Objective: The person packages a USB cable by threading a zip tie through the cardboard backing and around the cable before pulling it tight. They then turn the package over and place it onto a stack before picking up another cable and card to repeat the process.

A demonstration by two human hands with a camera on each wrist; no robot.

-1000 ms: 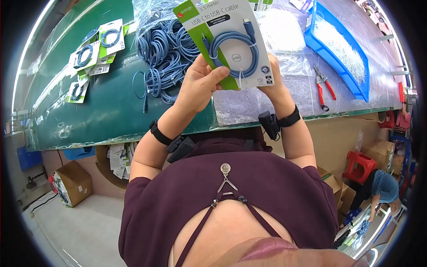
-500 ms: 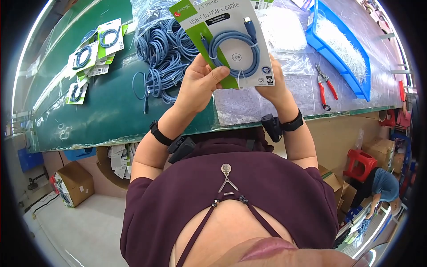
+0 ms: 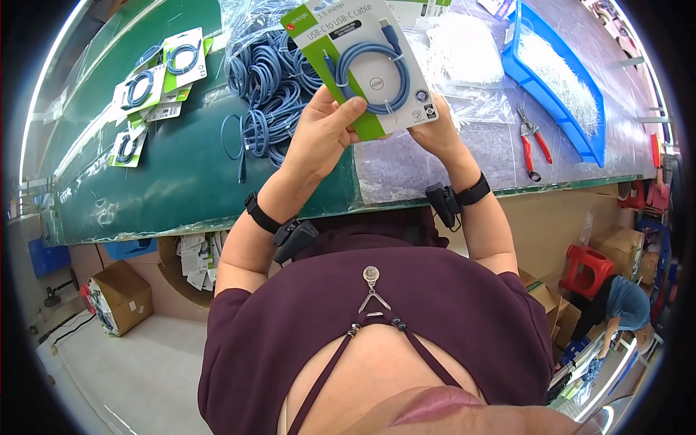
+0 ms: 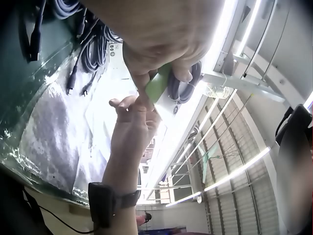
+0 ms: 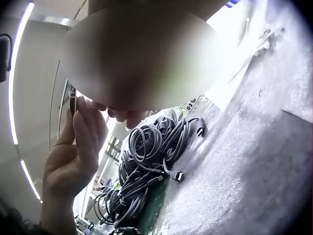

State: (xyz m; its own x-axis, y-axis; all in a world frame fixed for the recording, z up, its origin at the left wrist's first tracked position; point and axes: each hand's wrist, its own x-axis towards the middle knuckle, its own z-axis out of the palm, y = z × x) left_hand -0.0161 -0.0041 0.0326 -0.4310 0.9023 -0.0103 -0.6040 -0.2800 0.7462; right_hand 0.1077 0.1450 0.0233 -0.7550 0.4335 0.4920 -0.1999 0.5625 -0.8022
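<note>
I hold up a white and green retail card point(image 3: 366, 69) with a coiled blue USB-C cable tied to it. My left hand point(image 3: 322, 134) grips its green lower edge, thumb on the front. My right hand point(image 3: 433, 134) holds the card's lower right corner from behind, fingers mostly hidden. In the left wrist view the green card edge point(image 4: 157, 85) sits between both hands. A pile of loose blue cables point(image 3: 268, 87) lies in clear plastic on the green table point(image 3: 167, 181), just beyond my left hand; the cable pile point(image 5: 146, 166) also shows in the right wrist view.
Several packaged cables point(image 3: 156, 80) lie at the far left. Red-handled pliers point(image 3: 533, 141) and a blue tray point(image 3: 558, 72) of white ties are on the right. A cardboard box point(image 3: 119, 293), a red stool point(image 3: 586, 270) and another person point(image 3: 623, 304) are on the floor.
Both hands have carried the card slightly up and away from me, and it looks a little smaller and more tilted. The grip is the same.
</note>
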